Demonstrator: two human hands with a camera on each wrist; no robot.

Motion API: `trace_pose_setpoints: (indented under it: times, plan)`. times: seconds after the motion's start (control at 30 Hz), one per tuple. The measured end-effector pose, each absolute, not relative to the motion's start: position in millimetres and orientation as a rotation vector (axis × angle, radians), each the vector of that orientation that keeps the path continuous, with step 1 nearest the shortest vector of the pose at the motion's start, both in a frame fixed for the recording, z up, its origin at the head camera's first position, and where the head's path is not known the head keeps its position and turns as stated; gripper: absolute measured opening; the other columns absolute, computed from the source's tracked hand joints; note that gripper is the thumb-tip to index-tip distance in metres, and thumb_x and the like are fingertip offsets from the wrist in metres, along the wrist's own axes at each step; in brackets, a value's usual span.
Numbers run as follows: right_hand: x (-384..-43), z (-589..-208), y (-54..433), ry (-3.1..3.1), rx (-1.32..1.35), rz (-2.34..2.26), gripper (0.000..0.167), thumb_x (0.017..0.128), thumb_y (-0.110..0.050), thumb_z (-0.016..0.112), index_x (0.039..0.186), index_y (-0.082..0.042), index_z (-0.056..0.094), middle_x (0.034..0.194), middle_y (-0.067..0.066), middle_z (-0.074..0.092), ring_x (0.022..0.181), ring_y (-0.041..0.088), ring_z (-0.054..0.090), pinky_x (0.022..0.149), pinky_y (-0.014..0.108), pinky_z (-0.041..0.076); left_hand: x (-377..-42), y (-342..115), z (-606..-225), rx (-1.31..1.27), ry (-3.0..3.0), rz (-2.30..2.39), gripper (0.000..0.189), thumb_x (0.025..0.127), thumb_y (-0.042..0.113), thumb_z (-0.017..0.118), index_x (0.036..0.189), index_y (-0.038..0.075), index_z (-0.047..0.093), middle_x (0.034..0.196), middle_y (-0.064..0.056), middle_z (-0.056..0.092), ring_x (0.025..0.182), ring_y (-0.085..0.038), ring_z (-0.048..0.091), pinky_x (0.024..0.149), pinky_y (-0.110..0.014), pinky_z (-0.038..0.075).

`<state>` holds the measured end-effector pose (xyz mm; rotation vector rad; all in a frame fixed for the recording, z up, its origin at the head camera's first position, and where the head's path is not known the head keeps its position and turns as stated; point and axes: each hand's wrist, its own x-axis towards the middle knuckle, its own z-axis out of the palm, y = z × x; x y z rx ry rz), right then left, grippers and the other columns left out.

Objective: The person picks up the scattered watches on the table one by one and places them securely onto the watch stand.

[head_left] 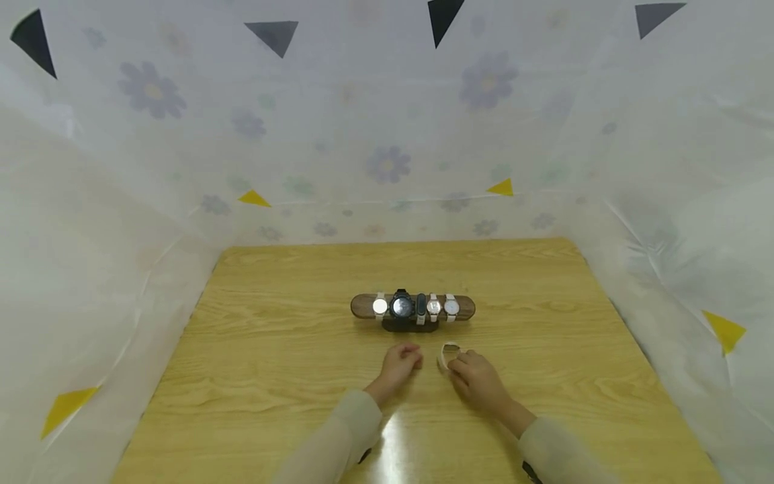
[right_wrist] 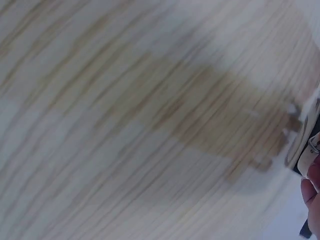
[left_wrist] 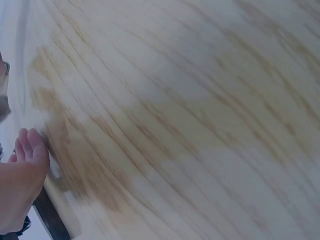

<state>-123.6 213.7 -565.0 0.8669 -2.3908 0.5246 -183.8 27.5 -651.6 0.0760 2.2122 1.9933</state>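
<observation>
My right hand [head_left: 480, 383] pinches a wristwatch [head_left: 443, 356] by its cream strap, which bends into a loop just above the table. In the right wrist view the strap's buckle [right_wrist: 314, 145] shows beside the fingertips at the right edge. To the left, my left hand [head_left: 399, 366] hovers with loosely bent fingers and holds nothing. At the left edge of the left wrist view, the left hand [left_wrist: 25, 185] overlaps the watch stand [left_wrist: 50, 215]. Both hands are in front of the wooden watch stand [head_left: 363, 306], which has a dark base.
Several watches sit in a row on the stand's bar, among them a large black watch [head_left: 402, 307] and a white-strapped watch [head_left: 451, 307] at the right. The wood-grain table [head_left: 272, 376] is enclosed by white flowered sheeting [head_left: 338, 121].
</observation>
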Motion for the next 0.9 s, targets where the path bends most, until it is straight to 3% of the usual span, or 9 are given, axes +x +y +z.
trace_pose_setpoints:
  times: [0.1,0.23,0.33,0.47,0.53,0.63,0.77,0.9]
  plan:
    - [-124,-564,203,-2.337,0.944,0.478,0.019,0.066,-0.007,0.077,0.08,-0.01,0.065,0.073,-0.004,0.055,0.064,0.011,0.045,0.055,0.024,0.039,-191,32,-684,0.143,2.063,2.114,0.027,0.092,0.027,0.056,0.096,0.002,0.064,0.073,-0.005,0.065,0.06,-0.014,0.062,0.049,-0.026,0.051]
    - [-125,-564,196,-2.283,1.03,0.398,0.017,0.067,-0.008,0.073,0.081,-0.012,0.063,0.073,-0.003,0.054,0.063,0.012,0.044,0.055,0.024,0.04,-175,30,-638,0.079,1.954,2.115,0.036,0.095,0.031,0.051,0.099,-0.003,0.064,0.075,-0.008,0.068,0.062,-0.011,0.064,0.054,-0.025,0.055]
    - [-124,-564,194,-2.264,1.078,0.351,0.007,0.075,-0.009,0.066,0.08,-0.012,0.062,0.072,-0.003,0.053,0.063,0.011,0.043,0.056,0.022,0.039,-156,27,-573,-0.047,1.931,2.025,0.038,0.097,0.021,0.047,0.107,-0.013,0.058,0.084,-0.018,0.068,0.068,-0.013,0.065,0.065,-0.031,0.058]
    - [-123,-564,194,-2.225,1.111,0.305,0.003,0.082,-0.012,0.062,0.079,-0.012,0.062,0.072,-0.003,0.052,0.064,0.01,0.043,0.056,0.021,0.038,-146,25,-539,-0.076,1.919,2.006,0.033,0.097,0.012,0.046,0.107,-0.018,0.055,0.087,-0.025,0.066,0.069,-0.009,0.062,0.07,-0.032,0.058]
    - [-123,-564,193,-2.207,1.113,0.283,0.001,0.08,-0.012,0.061,0.08,-0.012,0.062,0.072,-0.003,0.052,0.064,0.011,0.043,0.056,0.021,0.038,-145,25,-535,-0.075,1.971,1.987,0.031,0.095,0.01,0.049,0.106,-0.017,0.057,0.089,-0.028,0.065,0.068,-0.009,0.06,0.068,-0.031,0.057]
    - [-123,-564,191,-2.187,1.104,0.234,0.012,0.086,-0.014,0.052,0.08,-0.011,0.063,0.073,-0.002,0.054,0.064,0.012,0.045,0.055,0.022,0.039,-143,28,-535,-0.105,2.208,1.913,0.026,0.091,0.01,0.056,0.101,-0.013,0.062,0.09,-0.025,0.066,0.072,-0.009,0.058,0.067,-0.024,0.053]
    - [-124,-564,187,-2.147,1.089,0.121,0.035,0.097,-0.013,0.034,0.079,-0.01,0.064,0.075,-0.001,0.057,0.064,0.013,0.047,0.055,0.024,0.041,-140,33,-534,-0.267,2.525,1.854,0.013,0.083,0.005,0.061,0.087,-0.007,0.066,0.08,-0.015,0.066,0.069,-0.01,0.057,0.061,-0.019,0.048]
    - [-124,-562,182,-2.082,1.09,-0.028,0.042,0.098,-0.008,0.028,0.076,-0.01,0.065,0.074,-0.001,0.059,0.064,0.014,0.048,0.056,0.024,0.041,-140,37,-525,-0.433,2.377,1.994,0.009,0.081,0.0,0.06,0.086,-0.007,0.063,0.071,-0.014,0.065,0.057,-0.009,0.055,0.052,-0.02,0.049]
